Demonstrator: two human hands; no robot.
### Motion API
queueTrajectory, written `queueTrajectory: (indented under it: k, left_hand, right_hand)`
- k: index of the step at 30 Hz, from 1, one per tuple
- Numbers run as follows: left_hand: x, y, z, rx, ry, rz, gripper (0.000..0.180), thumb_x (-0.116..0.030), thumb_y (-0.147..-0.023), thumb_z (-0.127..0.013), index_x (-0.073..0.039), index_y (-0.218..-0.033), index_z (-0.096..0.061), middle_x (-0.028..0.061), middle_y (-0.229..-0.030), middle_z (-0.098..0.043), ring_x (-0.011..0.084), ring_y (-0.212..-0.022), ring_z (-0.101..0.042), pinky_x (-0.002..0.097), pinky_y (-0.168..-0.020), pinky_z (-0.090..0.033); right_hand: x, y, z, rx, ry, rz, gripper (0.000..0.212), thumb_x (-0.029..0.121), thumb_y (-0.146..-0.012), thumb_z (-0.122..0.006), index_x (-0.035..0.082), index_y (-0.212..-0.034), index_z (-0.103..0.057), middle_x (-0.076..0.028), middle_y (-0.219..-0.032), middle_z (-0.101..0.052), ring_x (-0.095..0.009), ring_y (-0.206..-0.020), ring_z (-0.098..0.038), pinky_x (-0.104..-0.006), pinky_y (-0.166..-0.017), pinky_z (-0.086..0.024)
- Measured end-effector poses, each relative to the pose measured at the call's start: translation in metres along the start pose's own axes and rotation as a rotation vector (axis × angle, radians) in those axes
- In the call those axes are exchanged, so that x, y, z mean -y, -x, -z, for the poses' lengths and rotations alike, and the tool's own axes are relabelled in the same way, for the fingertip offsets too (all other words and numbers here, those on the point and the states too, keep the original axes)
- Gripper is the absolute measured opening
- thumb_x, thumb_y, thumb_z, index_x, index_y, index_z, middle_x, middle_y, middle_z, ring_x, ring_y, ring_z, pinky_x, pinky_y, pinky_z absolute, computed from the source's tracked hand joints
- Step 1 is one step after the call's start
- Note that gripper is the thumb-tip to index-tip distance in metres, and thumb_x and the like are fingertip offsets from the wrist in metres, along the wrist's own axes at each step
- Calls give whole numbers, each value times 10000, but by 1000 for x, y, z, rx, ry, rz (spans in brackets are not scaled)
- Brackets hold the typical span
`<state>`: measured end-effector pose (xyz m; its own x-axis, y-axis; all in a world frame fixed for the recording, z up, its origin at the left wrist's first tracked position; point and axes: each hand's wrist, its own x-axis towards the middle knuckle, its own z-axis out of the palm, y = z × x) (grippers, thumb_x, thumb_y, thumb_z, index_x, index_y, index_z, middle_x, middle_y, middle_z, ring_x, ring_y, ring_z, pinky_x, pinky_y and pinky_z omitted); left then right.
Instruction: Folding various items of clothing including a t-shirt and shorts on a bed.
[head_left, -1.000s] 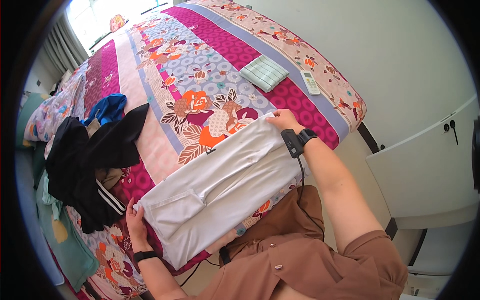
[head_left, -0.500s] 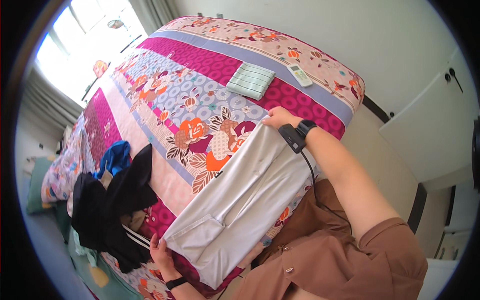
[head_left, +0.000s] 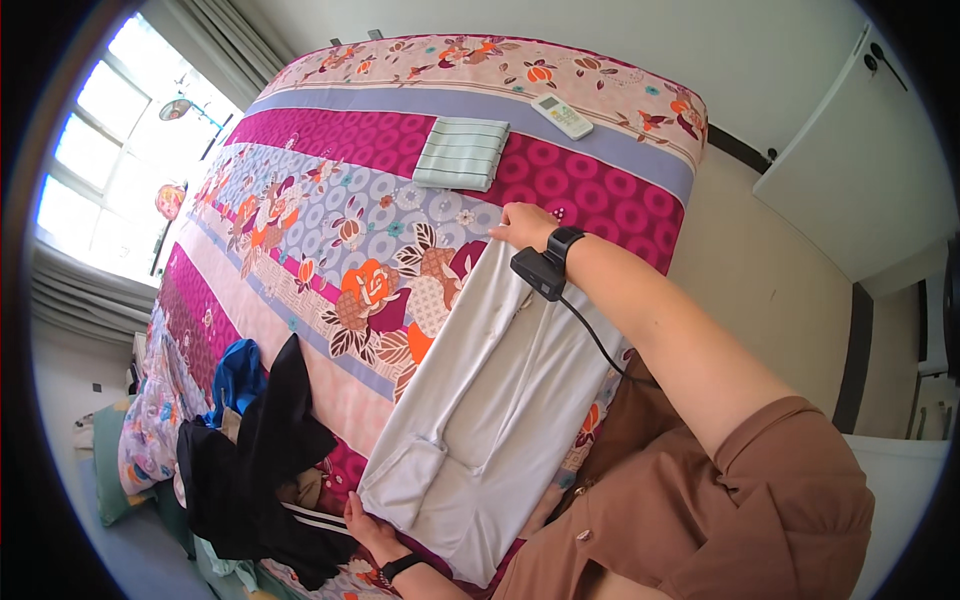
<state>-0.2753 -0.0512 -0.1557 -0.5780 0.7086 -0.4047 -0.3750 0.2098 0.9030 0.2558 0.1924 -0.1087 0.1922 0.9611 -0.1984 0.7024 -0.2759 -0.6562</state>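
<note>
A light grey garment (head_left: 480, 400), long and creased, lies across the near part of the bed. My right hand (head_left: 525, 225) pinches its far end, the wrist carrying a black strap and a small cabled device. At the near left corner my left hand (head_left: 370, 530) has its fingers closed on the garment's edge; the fingertips are partly hidden. A rumpled, doubled-over part of the cloth lies just beyond that hand. Beside it on the left is a heap of black clothes (head_left: 255, 460) with white stripes on one piece.
A folded pale green striped cloth (head_left: 460, 153) and a white remote control (head_left: 562, 116) lie farther back on the flowered bedspread (head_left: 370, 230). Blue cloth (head_left: 237, 375) and a floral pillow (head_left: 160, 420) are at the left. A white door (head_left: 860, 170) stands at the right.
The view has turned a little, shifting the scene. The garment's left side now looks more bunched, and the dark mark on its edge no longer shows. Both hands stay on it.
</note>
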Motion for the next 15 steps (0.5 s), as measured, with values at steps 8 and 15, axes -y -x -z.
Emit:
queueTrajectory:
  k: [8,15]
  left_hand:
    - [2,-3,0,43,6,-9,199,-149,-849,-663,3,-912,-551,133,-874,-641,247,-789,-623,383,-739,-523]
    - [4,11,-5,131,-16,-171,298,-267,-921,-576,23,-981,-547,84,-880,-620,162,-774,-588,303,-702,-484]
  right_hand:
    - [-4,0,1,59,4,56,584,484,-726,-708,19,-1056,-585,-180,-1032,-629,-325,-977,-601,-404,-837,-464]
    - [-30,27,3,-55,-68,446,800,442,-700,-733,10,-1299,-427,-276,-1327,-397,-395,-1223,-412,-400,-1014,-354]
